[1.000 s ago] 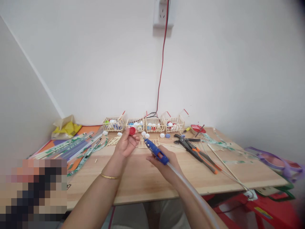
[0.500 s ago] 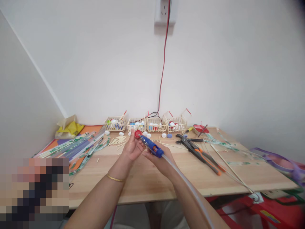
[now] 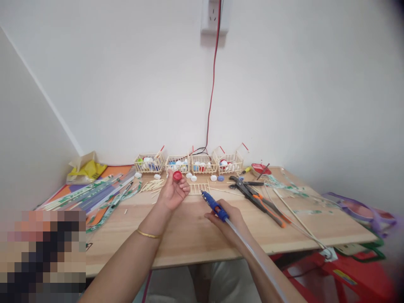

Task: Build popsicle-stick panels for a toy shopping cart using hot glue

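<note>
My left hand (image 3: 172, 192) pinches a red bottle cap (image 3: 177, 175) above the wooden table (image 3: 195, 235), thumb and fingers closed on it. My right hand (image 3: 227, 219) grips a blue glue gun (image 3: 213, 204) with a clear glue stick trailing back along my forearm; its nozzle points up-left, a short way from the cap. A small flat frame of wooden sticks (image 3: 198, 188) lies on the table just beyond both hands.
Several little stick baskets (image 3: 189, 163) filled with bottle caps line the wall. Loose caps and sticks (image 3: 153, 185) lie in front of them. Pliers with orange handles (image 3: 261, 201) and a red dish (image 3: 260, 169) sit to the right, coloured paper and strips (image 3: 94, 193) to the left.
The glue gun touched the red cap half a second ago; now my right hand has pulled it back down and to the right, apart from the cap.
</note>
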Demonstrator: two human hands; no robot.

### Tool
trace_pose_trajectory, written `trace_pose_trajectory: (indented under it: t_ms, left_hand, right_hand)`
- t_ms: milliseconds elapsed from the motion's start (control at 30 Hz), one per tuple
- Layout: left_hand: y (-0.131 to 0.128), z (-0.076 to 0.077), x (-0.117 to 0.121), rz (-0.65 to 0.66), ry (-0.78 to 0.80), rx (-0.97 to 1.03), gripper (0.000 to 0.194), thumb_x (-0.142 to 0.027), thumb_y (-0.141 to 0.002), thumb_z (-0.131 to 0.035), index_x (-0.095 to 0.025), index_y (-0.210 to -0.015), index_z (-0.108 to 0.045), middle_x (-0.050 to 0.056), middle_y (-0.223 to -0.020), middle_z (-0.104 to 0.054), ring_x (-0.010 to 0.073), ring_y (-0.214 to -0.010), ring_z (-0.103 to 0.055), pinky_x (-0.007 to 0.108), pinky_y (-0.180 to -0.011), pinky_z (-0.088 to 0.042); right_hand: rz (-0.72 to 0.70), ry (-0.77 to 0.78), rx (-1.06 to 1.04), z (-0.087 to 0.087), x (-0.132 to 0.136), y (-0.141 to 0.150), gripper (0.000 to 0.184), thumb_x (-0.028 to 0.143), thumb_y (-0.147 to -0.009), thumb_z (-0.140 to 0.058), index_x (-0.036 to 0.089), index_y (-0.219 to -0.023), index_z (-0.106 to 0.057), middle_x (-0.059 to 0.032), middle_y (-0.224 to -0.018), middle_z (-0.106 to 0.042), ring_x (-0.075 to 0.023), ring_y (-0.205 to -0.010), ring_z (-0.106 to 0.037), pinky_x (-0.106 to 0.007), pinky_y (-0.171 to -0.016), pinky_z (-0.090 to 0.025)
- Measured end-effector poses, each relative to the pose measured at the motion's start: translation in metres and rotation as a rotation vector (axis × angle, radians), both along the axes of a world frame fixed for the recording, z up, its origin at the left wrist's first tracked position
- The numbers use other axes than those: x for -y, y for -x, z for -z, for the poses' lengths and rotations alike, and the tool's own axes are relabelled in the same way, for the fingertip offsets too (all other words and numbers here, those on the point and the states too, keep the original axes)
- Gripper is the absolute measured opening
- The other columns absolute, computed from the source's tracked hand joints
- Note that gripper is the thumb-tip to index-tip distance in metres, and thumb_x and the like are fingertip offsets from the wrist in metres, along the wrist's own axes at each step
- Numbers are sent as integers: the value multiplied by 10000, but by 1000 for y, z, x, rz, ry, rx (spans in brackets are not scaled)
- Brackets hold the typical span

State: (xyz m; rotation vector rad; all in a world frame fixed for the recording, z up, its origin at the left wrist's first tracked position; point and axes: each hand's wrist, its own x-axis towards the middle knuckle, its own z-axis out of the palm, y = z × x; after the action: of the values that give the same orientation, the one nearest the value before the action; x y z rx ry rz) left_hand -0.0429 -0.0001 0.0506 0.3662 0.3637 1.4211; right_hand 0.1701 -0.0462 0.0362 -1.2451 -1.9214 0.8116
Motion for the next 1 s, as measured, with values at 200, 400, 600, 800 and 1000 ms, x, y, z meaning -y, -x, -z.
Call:
trace_pose_trajectory:
  t_ms: [200, 400, 600, 800, 1000]
  left_hand:
    - [2, 2, -2, 3, -18, -21, 353, -473, -831, -557, -143, -708, -526, -6, -638, -466, 72, -522, -432, 197, -503, -421]
    - [1, -1, 0, -7, -19, 1, 231, -321, -887, -515, -128, -770, -566, 28, -697, -528, 83, -572, -479, 215, -547, -463]
    - [-1, -1, 2, -30, 3, -46, 184, -214, -897, -476, -107, -928, -623, 71, -789, -608, 98, -632, -556, 256, -644, -526]
    - [-3, 1, 2, -77, -3, -108, 181, -154, -876, -496, -132, -1003, -623, 89, -904, -663, 129, -734, -624, 291, -725, -550]
    - [-4, 2, -1, -134, 41, -104, 165, -126, -886, -468, -104, -913, -629, 115, -979, -679, 145, -844, -647, 293, -804, -552]
  right_hand:
    - [95, -14, 233, 3, -9, -27, 249, 403, -724, -636, 207, -806, -506, -32, -700, -617, -195, -642, -560, -266, -594, -361]
    - [96, -18, 364, 2, -22, -67, 127, 216, -740, -560, 175, -860, -564, -74, -794, -654, -189, -692, -582, -258, -621, -364]
    - [95, -45, 470, 3, -32, -98, 232, 149, -706, -543, 174, -928, -603, -50, -814, -653, -187, -721, -585, -245, -628, -372]
    - [-5, -126, 437, 20, -33, -110, 252, 192, -742, -543, 185, -985, -610, -62, -967, -662, -218, -872, -601, -296, -765, -430]
    - [51, -340, 467, 48, -34, -112, 287, 283, -819, -527, 141, -1065, -568, -119, -1014, -646, -253, -933, -603, -352, -806, -454]
